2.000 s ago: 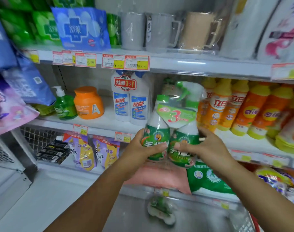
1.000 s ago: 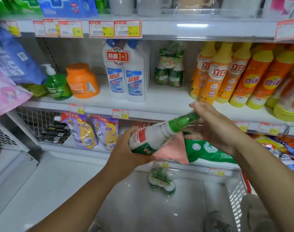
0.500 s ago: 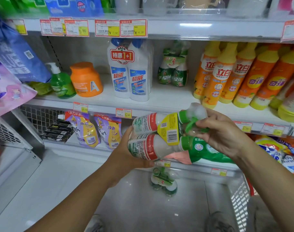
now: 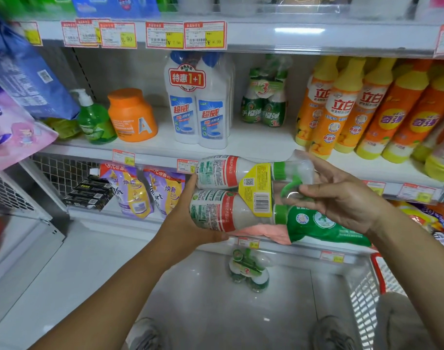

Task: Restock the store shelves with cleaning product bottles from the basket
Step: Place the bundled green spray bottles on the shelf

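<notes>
Twin bottle pack (image 4: 256, 190) held on its side, just in front of middle shelf (image 4: 253, 144) edge. Base end gripped by left hand (image 4: 185, 223), fingers curled under lower bottle. Sprayer end pinched by right hand (image 4: 342, 198). Matching pack (image 4: 265, 102) stood upright on shelf between white bottles (image 4: 198, 104) and orange bottles (image 4: 342, 109). Third pack (image 4: 250, 271) seen low, below hands.

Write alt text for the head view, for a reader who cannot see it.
Two hands hold a wrapped twin pack of green-capped spray bottles sideways before a store shelf, left hand at the bases, right hand at the spray heads. A matching pack stands on the shelf behind; another pack lies below.
</notes>
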The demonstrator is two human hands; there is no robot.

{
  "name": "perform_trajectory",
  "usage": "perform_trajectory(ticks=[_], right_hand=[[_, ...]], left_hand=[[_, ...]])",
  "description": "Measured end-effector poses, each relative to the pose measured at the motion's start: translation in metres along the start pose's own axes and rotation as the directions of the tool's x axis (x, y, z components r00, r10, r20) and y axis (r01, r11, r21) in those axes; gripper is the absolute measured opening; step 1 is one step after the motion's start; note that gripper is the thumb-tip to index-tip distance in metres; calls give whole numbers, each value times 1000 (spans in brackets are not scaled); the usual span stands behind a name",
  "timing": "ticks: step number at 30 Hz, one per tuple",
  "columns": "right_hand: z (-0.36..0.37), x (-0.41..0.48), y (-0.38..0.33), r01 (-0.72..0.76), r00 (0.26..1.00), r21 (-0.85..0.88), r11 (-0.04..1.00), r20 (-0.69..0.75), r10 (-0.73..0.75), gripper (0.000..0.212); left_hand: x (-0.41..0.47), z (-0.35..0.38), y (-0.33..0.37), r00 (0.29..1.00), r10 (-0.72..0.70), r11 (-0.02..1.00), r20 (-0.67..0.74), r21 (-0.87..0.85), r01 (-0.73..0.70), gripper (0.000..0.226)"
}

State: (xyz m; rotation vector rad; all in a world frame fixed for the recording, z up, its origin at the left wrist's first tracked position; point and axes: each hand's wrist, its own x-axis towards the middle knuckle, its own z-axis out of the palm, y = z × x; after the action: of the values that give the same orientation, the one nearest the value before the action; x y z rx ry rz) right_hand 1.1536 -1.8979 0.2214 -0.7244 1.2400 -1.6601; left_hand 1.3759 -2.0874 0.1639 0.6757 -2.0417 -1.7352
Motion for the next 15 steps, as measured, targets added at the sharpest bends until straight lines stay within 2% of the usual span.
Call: perform_trajectory(ticks=[2,5,8,11,15], right_hand=[[3,2,1,32,997,-48,998,-63,-36,77],[5,4,-2,62,989,-116,991,-129,-77,74],[-1,2,-8,60,997,-131,990,-49,-67,94],[-3,1,-10,114,992,-142,983,-30,-119,89],[8,2,-3,157,978,-157,975,-111,-175,87]], left_hand=[[-1,0,3,1000,13,999,14,-31,-12,117],[-2,0,6,998,-18,993,65,-119,26,95],[1,-3,6,989,-101,958,110,-259,127,76],[5,-6,4,975,-152,923,163,-328,199,74],[4,-1,0,951,-209,951,230,-179,252,85]])
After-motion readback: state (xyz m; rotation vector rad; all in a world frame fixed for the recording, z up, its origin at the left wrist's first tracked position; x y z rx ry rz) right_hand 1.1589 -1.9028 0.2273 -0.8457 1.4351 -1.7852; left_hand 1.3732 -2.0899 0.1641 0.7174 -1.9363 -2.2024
